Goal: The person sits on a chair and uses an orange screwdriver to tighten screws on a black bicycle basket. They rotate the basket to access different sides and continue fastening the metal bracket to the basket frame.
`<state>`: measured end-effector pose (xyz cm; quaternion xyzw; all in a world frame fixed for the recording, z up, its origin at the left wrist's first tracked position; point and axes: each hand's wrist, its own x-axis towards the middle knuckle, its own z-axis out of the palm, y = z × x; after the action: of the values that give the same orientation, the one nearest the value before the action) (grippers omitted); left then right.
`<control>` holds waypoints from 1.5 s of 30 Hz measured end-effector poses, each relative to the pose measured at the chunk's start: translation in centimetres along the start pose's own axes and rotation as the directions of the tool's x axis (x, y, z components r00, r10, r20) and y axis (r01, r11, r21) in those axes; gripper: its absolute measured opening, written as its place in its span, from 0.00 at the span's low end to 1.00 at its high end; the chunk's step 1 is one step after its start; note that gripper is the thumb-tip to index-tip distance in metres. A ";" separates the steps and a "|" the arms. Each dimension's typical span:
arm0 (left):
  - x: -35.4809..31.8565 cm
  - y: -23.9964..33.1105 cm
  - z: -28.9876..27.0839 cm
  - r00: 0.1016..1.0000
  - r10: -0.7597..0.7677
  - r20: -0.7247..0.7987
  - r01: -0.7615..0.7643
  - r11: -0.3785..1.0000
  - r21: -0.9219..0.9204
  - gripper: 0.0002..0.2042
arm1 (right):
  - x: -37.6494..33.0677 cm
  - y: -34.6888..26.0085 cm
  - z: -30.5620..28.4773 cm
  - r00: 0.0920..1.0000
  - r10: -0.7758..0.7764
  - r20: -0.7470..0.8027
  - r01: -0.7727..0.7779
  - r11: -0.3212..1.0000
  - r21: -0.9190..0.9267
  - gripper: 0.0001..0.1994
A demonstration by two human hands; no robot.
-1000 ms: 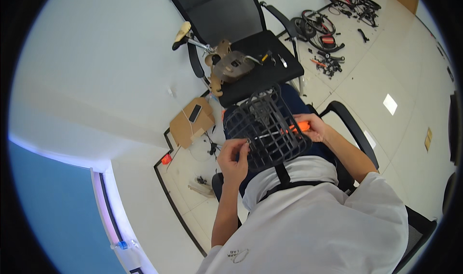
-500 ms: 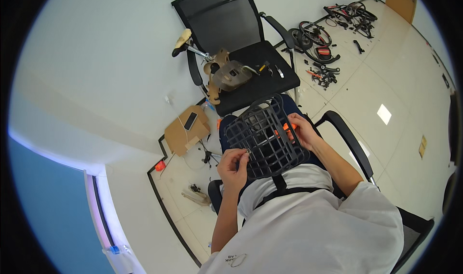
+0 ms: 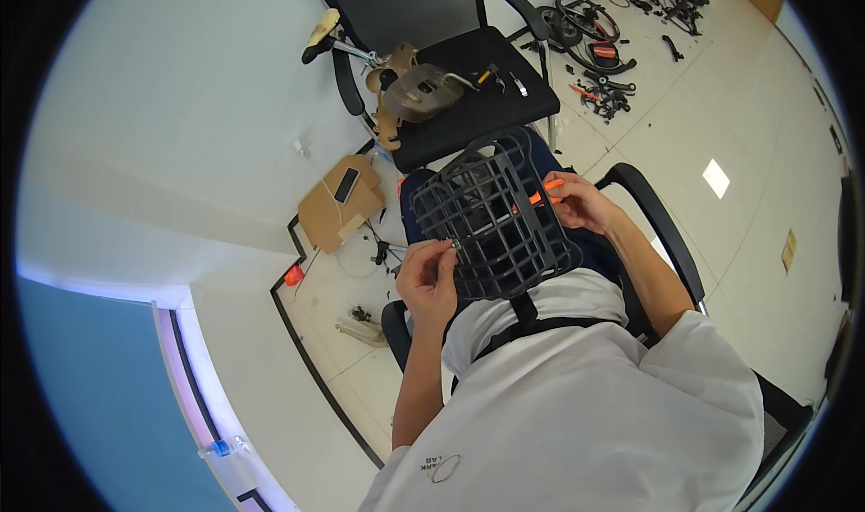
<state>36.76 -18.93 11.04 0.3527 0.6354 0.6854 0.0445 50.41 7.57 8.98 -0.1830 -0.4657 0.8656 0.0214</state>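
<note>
**Basket on our lap, a small fastener at its left edge**

Our left hand [image 3: 428, 273] pinches a small metal piece, seemingly a screw or nut, against the left edge of the black grid basket [image 3: 496, 215], fingertips closed tight on it. Our right hand [image 3: 581, 204] is wrapped around an orange-handled tool [image 3: 543, 193], probably a screwdriver, whose tip points into the basket from its right side. The basket lies tilted on our lap, open side toward us, its lower edge resting against our white shirt.

We judge the fastening as under way, not finished: the small piece is at the mesh but we cannot tell whether it is seated, and the tool's tip is hidden behind the bars.

Beyond the basket stands a black office chair [image 3: 468, 98] whose seat carries a brown saddle-like part [image 3: 419, 89] near its left edge and a few hand tools [image 3: 500, 75] toward the middle. A cardboard piece [image 3: 338, 208] lies on the floor to the left, and bicycle parts [image 3: 599, 48] are strewn on the floor at the far right.
</note>
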 end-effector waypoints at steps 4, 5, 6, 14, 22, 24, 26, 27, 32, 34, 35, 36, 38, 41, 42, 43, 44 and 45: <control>0.2 -0.1 -0.1 0.999 -0.014 -0.030 0.013 1.000 -0.025 0.04 | -0.1 -0.2 0.1 1.000 0.023 0.004 -0.023 0.999 -0.032 0.12; 0.2 -0.2 -0.1 0.999 -0.021 -0.035 0.020 0.999 -0.032 0.04 | -0.1 -0.1 0.1 1.000 0.028 -0.001 -0.028 0.999 -0.030 0.11; 0.1 -0.2 0.0 0.999 -0.031 -0.040 0.029 0.999 -0.033 0.04 | 0.0 0.1 -0.1 1.000 0.031 -0.006 -0.031 0.999 -0.035 0.11; 0.2 -0.4 0.2 0.996 -0.067 -0.054 0.064 0.996 -0.067 0.04 | 0.1 1.5 -0.2 1.000 -0.011 -0.015 0.011 0.999 0.041 0.11; 0.1 0.0 0.2 0.995 -0.088 0.036 0.091 0.992 -0.083 0.15 | -0.7 1.4 0.5 1.000 -0.015 -0.024 0.014 1.000 -0.027 0.10; 0.1 0.0 0.1 0.998 -0.029 0.046 0.030 0.999 -0.018 0.18 | -0.4 1.9 0.6 0.997 -0.047 -0.056 0.044 0.997 -0.064 0.09; -0.1 -0.7 -0.3 0.996 -0.021 0.082 0.018 0.999 0.034 0.27 | 0.1 2.3 1.2 0.993 -0.066 -0.100 0.057 0.995 -0.087 0.08; 0.0 -0.9 -0.3 0.996 -0.006 0.085 0.003 0.999 0.036 0.29 | 0.3 2.3 1.1 0.992 -0.048 -0.120 0.038 0.996 -0.084 0.07; 0.9 0.9 0.3 0.947 0.157 0.280 -0.275 0.845 0.458 0.39 | 0.9 3.4 1.9 0.996 0.007 -0.092 -0.019 0.991 -0.130 0.07; 0.9 -0.1 0.4 0.962 0.092 0.256 -0.214 0.838 0.502 0.38 | 1.7 4.1 1.8 0.995 0.029 -0.092 -0.045 0.984 -0.172 0.07; 1.0 -1.5 -0.1 0.968 0.068 0.243 -0.184 0.847 0.498 0.37 | 1.8 4.0 2.0 0.996 0.022 -0.084 -0.042 0.968 -0.247 0.09; 1.2 -2.5 -0.5 0.972 0.044 0.230 -0.155 0.856 0.493 0.36 | 1.8 3.9 2.2 0.997 0.027 -0.069 -0.043 0.971 -0.236 0.08; 1.4 -3.3 -1.1 0.984 -0.020 0.178 -0.062 0.896 0.439 0.33 | 1.5 3.9 2.9 0.998 0.042 -0.043 -0.050 0.978 -0.205 0.07; 1.2 -4.0 -1.9 0.988 -0.122 0.099 0.084 0.942 0.325 0.31 | 1.3 3.9 3.2 0.995 0.043 -0.084 -0.066 0.956 -0.287 0.08; 1.0 -4.4 -2.3 0.987 -0.130 0.096 0.095 0.947 0.306 0.30 | 1.3 4.1 3.0 0.995 0.033 -0.099 -0.062 0.950 -0.305 0.08; 1.0 -4.9 -2.7 0.987 -0.133 0.092 0.102 0.953 0.285 0.29 | 1.0 3.9 2.9 0.992 0.014 -0.122 -0.053 0.945 -0.323 0.08; 1.1 -5.3 -3.0 0.987 -0.136 0.089 0.108 0.958 0.264 0.28 | 0.8 3.9 2.7 0.991 -0.007 -0.133 -0.034 0.952 -0.303 0.08; 1.0 -5.5 -3.2 0.985 -0.149 0.089 0.125 0.966 0.227 0.27 | 0.5 4.1 2.5 0.989 -0.028 -0.146 -0.015 0.959 -0.284 0.08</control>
<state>32.14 -20.09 6.63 0.3463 0.7273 0.5862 0.0860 49.63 3.40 6.76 -0.2464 -0.5828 0.7737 0.0324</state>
